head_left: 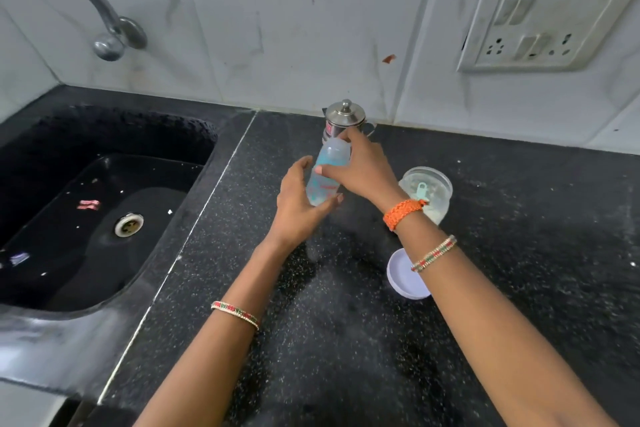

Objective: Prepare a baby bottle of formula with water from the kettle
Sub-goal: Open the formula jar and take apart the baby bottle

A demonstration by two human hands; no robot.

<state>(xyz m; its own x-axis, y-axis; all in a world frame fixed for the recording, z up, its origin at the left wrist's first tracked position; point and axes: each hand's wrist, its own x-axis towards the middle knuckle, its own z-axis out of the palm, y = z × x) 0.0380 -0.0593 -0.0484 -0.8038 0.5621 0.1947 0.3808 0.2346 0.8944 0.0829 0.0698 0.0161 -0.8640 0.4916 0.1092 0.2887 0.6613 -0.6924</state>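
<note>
A clear baby bottle (325,180) with blue and red print and a translucent cap stands on the black counter (346,340). My left hand (298,204) wraps around its lower body. My right hand (360,166) grips its upper part just below the cap. Right behind the bottle stands a small steel kettle (343,116) with a knobbed lid, partly hidden by my right hand. To the right sits an open clear jar of white formula powder (429,189) with a light green scoop (421,191) inside.
The jar's pale purple lid (401,274) lies upside down on the counter under my right forearm. A black sink (86,204) with a drain and a curved tap (86,7) fills the left. A wall socket plate (540,24) is mounted at the upper right.
</note>
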